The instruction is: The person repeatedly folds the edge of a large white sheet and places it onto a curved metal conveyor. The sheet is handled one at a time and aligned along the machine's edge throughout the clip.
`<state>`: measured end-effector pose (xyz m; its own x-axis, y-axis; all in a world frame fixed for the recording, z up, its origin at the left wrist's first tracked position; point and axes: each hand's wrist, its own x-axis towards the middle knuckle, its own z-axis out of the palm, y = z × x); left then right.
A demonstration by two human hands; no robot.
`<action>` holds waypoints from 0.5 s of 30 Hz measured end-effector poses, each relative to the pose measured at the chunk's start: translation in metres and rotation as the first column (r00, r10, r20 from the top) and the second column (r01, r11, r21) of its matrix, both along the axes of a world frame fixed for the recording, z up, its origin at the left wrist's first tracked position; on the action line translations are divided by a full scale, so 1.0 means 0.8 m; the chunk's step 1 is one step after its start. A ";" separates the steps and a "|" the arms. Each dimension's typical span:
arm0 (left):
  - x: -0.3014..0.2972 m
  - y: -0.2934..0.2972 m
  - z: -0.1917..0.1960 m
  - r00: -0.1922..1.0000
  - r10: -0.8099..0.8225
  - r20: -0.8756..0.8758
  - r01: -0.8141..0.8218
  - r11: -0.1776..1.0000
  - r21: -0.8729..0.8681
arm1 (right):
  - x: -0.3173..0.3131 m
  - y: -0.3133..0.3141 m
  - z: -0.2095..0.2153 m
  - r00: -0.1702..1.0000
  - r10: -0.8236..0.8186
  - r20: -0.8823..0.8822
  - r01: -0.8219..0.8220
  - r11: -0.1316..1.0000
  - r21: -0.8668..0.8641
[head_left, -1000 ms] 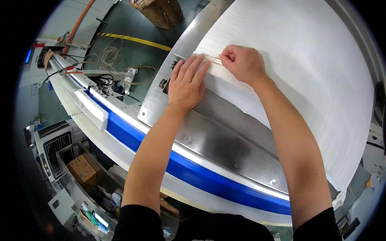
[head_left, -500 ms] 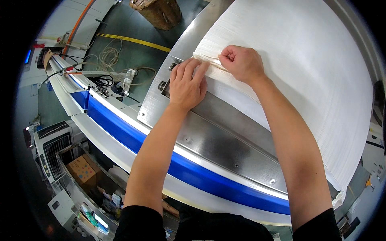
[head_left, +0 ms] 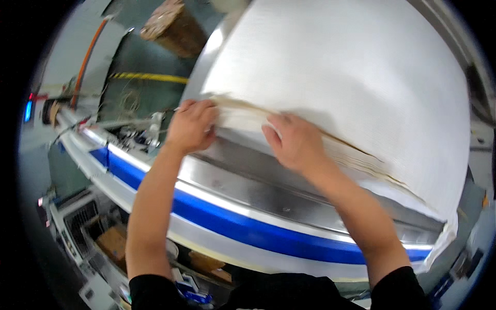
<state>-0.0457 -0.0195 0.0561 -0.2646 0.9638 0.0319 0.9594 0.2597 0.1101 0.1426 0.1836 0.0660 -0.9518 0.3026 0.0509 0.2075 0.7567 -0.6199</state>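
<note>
Nearest lies a long grey metal plate (head_left: 258,191). Just beyond it, the right hand (head_left: 295,142) touches the creamy layered edge (head_left: 242,114) of a broad white stack of thin sheets (head_left: 346,85), thumb apart; blur hides any pinch. Beyond the plate's left part, the left hand (head_left: 191,126) curls at that edge, hold unclear. Apparently layers are being parted; next calls for fingertip separation.

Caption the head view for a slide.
Left hand at the corner of a layered white cloth, right hand along its near edge, with a metal plate and blue strip nearer the body.
</note>
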 end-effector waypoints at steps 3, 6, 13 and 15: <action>0.009 0.017 0.029 0.991 0.082 -0.102 -0.109 0.950 -0.294 | 0.108 0.035 -0.012 0.964 -0.266 0.026 0.251 0.934 0.256; 0.025 0.050 0.061 0.991 0.082 -0.108 -0.124 0.868 -0.481 | 0.237 0.102 -0.017 0.879 -0.463 0.118 0.381 0.829 0.409; 0.054 0.126 0.020 0.927 0.023 -0.374 -0.311 0.604 -0.734 | 0.550 0.305 -0.019 0.636 -0.743 0.209 0.533 0.619 0.577; 0.045 0.122 0.000 0.920 -0.027 -0.391 -0.289 0.626 -0.724 | 0.620 0.350 -0.025 0.579 -0.795 0.182 0.593 0.564 0.575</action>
<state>-0.0094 0.0779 0.0560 -0.5139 0.6354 -0.5764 0.8367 0.2228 -0.5003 0.6385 0.4638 0.0463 -0.3999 0.9156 0.0410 0.9158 0.4010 -0.0210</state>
